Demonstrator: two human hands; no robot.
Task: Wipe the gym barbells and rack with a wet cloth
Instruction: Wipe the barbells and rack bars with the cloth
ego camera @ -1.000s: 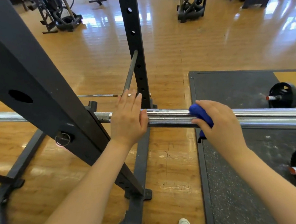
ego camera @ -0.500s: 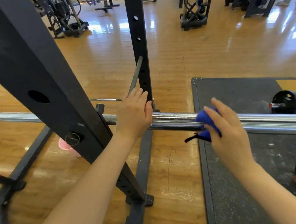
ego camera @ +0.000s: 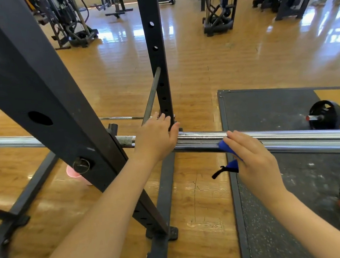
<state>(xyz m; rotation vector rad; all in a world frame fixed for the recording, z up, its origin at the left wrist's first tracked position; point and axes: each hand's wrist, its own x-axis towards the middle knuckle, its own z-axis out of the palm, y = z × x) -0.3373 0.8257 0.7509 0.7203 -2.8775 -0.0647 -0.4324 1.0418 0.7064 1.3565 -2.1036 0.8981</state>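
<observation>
Nearest, the right hand (ego camera: 252,160) is pressing a blue cloth (ego camera: 227,154) against the chrome sleeve of the barbell (ego camera: 292,139), fingers laid over it, probably to wipe along the sleeve. The left hand (ego camera: 157,136) is lying flat on the barbell, fingers straight, likely steadying it on the rack (ego camera: 42,96). Behind the rack's upright, a pink bucket (ego camera: 75,175) is sitting on the floor; its contents are hidden.
</observation>
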